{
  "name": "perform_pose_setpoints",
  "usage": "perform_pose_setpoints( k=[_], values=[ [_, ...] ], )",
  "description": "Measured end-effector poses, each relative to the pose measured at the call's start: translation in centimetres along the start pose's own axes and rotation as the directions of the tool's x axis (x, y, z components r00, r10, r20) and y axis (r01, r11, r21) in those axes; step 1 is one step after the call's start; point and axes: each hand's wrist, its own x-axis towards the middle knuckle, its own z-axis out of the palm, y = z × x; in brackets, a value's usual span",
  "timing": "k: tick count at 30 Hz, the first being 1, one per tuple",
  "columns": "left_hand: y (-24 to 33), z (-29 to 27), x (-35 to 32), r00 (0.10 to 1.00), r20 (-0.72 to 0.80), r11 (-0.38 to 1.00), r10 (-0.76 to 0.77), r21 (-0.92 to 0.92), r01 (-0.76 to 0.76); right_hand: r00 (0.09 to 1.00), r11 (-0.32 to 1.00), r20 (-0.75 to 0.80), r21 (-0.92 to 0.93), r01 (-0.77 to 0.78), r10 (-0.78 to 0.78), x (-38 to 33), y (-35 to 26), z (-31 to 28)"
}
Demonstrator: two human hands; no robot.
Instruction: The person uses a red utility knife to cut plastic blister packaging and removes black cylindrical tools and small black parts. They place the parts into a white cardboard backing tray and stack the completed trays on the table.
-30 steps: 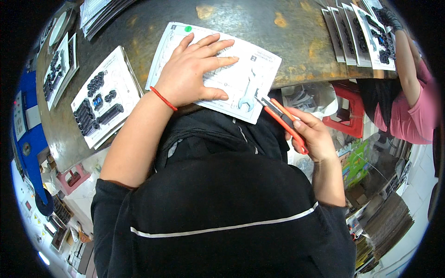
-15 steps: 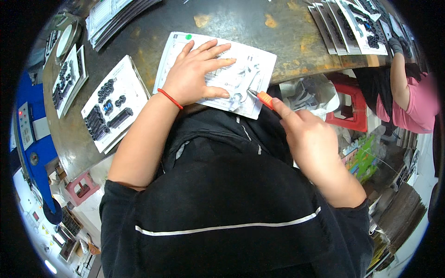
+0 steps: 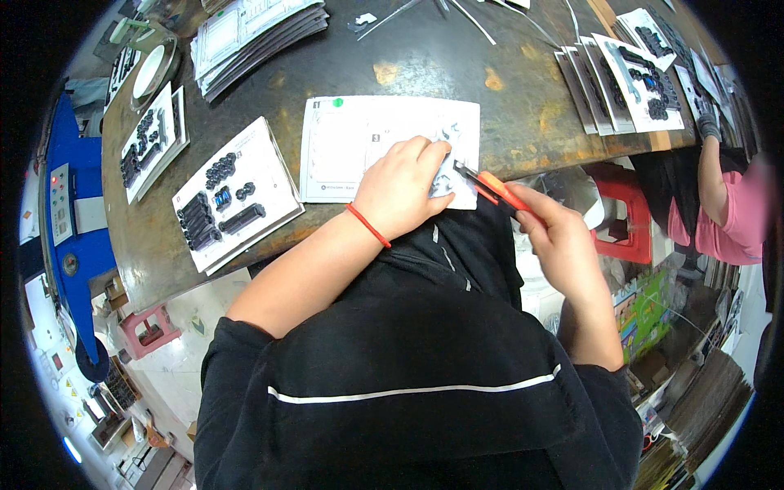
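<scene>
A white printed card or booklet with a green dot near its far left corner lies flat at the table's near edge. On its right end is a small grey-blue area, either parts or clear wrap; I cannot tell which. My left hand, with a red cord at the wrist, rests on the card's right half, thumb and forefinger spread around that area. My right hand is closed around orange-handled pliers. Their dark jaws point left, at the card's right edge beside my left fingers.
White cards with black parts lie left, more beyond. A stack of printed sheets stands at the back. Cards with black parts lean at right, near a co-worker's gloved hand. A red stool stands below.
My left hand has slid right across the card, from its middle to its right end. The card now lies straighter. The pliers have turned and both handles show.
</scene>
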Motion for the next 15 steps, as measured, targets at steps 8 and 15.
perform_pose_setpoints(
  k=[8,15],
  values=[
    [-0.6,1.0,0.0,0.989,-0.129,0.998,0.068,0.014,-0.067,0.928,0.999,-0.373,-0.042,-0.017,0.0,4.7,1.9,-1.7],
    [-0.3,2.4,0.4,0.984,-0.175,0.999,0.023,0.048,-0.015,0.738,0.873,-0.509,-0.434,0.224,-0.443,10.2,1.3,5.2]
  ],
)
